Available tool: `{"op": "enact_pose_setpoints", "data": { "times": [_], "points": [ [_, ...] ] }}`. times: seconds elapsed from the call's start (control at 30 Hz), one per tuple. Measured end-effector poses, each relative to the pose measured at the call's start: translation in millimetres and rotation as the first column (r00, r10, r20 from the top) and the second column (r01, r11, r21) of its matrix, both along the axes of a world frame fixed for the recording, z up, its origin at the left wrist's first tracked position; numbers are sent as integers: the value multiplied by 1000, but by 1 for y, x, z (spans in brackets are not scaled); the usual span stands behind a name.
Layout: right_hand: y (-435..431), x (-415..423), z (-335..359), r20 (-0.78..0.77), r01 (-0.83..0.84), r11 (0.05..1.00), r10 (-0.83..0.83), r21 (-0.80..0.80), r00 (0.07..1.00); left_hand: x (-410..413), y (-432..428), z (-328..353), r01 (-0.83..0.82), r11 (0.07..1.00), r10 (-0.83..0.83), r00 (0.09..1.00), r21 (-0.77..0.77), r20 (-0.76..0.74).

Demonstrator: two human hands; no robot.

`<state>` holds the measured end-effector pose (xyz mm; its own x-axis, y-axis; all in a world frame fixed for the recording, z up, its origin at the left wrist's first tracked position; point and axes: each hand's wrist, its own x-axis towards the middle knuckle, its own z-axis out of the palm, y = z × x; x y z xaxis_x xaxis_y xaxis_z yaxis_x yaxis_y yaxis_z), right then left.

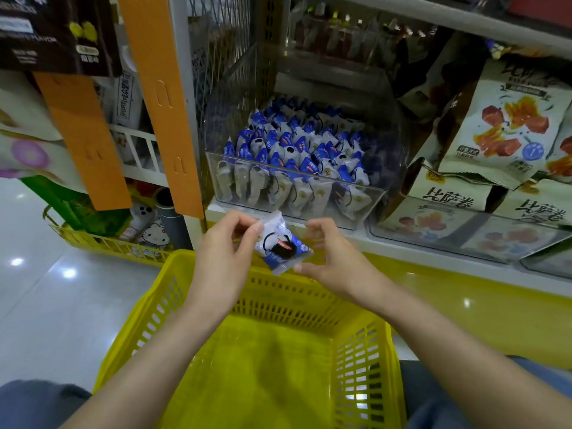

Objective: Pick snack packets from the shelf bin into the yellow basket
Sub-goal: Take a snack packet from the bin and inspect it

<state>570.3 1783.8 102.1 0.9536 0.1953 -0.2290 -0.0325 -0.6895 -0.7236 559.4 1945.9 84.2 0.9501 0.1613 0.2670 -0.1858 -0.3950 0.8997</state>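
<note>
Fingertips of the left hand (223, 252) are pinching the upper left corner of a small white-and-blue plastic snack packet (283, 246), which is hanging in the air above the far rim of the yellow slatted plastic basket (173, 274). Its long axis is slanting from upper left to lower right. The right hand (334, 258) is sitting just beside the lower right corner, thumb touching the edge; whether it is gripping cannot be told. The basket is opening directly below, with nothing standing between. The clear plastic shelf bin (393, 144), packed with matching packets, is sitting behind and above, with large printed snack bags (501, 128) lying to its right.
</note>
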Motion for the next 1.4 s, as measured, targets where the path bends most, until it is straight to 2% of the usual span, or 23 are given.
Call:
{"op": "enact_pose_setpoints", "data": {
  "times": [0.07, 0.17, 0.23, 0.37, 0.43, 0.5, 0.57, 0.67, 0.73, 0.83, 0.97, 1.03, 1.07, 1.13, 1.2, 1.27, 1.33, 1.4],
  "points": [
    [5, -3, 0, 143, -38, 998, 30, 50, 989, -3, 1, 1, 42, 986, -56, 995, 163, 80],
    [11, -6, 2, 237, -67, 976, 16, 208, 971, -8, -3, 1, 125, 968, -149, 984, 218, 96],
    [10, -6, 1, 247, -39, 967, -25, 251, 969, -8, -6, 0, 128, 978, -141, 988, 168, 70],
    [8, -2, 3, 170, 42, 942, -104, 334, 980, -3, -8, -1, 134, 987, -140, 988, -87, -63],
    [9, -3, 4, 122, 28, 927, -79, 373, 989, -1, -5, -1, 149, 982, -160, 983, -118, -95],
    [9, -5, 4, 177, -23, 943, -38, 332, 983, -2, -4, -1, 160, 979, -174, 979, -130, -106],
    [9, -7, 5, 319, -67, 982, 6, 179, 948, -2, -4, 0, 171, 969, -196, 972, -180, -132],
    [7, -10, 9, 559, -113, 988, 155, -109, 815, -1, -4, 1, 183, 945, -237, 954, -271, -181],
    [5, -10, 12, 615, -109, 975, 209, -196, 760, -1, -4, 3, 198, 935, -261, 947, -294, -190],
    [5, -9, 13, 618, -65, 983, 158, -171, 770, -2, -5, 6, 190, 946, -238, 958, -262, -162],
    [4, -5, 14, 619, 57, 998, -45, 0, 784, -2, -5, 5, 60, 988, -82, 985, -145, -153],
    [3, -4, 17, 610, 71, 993, -114, 94, 784, -1, -5, 7, 34, 969, -97, 964, -245, -248],
    [4, -5, 17, 617, 42, 994, -99, 106, 780, 0, -6, 9, 24, 939, -143, 935, -344, -325],
    [6, -9, 17, 657, -66, 998, 34, 24, 753, 2, -5, 14, 13, 852, -275, 863, -524, -425],
    [8, -13, 14, 701, -145, 979, 205, -145, 683, 0, -2, 14, 34, 776, -366, 838, -630, -406],
    [10, -14, 13, 732, -167, 942, 332, -291, 594, -1, 0, 13, 54, 743, -377, 857, -667, -351],
    [10, -14, 12, 722, -196, 908, 414, -370, 554, -2, 0, 13, 38, 772, -307, 896, -634, -320],
    [11, -15, 10, 678, -221, 925, 378, -310, 630, -2, 0, 13, 14, 814, -236, 921, -581, -309]
  ]
}}
